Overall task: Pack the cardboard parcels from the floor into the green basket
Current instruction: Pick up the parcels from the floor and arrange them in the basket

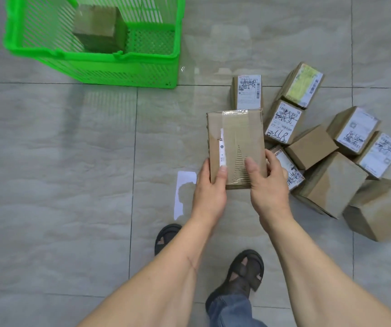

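Both hands, left [210, 185] and right [269, 185], grip taped parcel [236, 142] at near end, above floor. Step: carry. Next: swing far-left, lower into green basket [95, 59] beside parcel inside [99, 28].

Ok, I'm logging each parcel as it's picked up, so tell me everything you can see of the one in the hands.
The held parcel is a flat brown cardboard box, long side pointing away, sealed with clear tape and bearing a narrow white label strip. Its top layer is torn, baring corrugation. The left hand and right hand grip its near end, thumbs on top.
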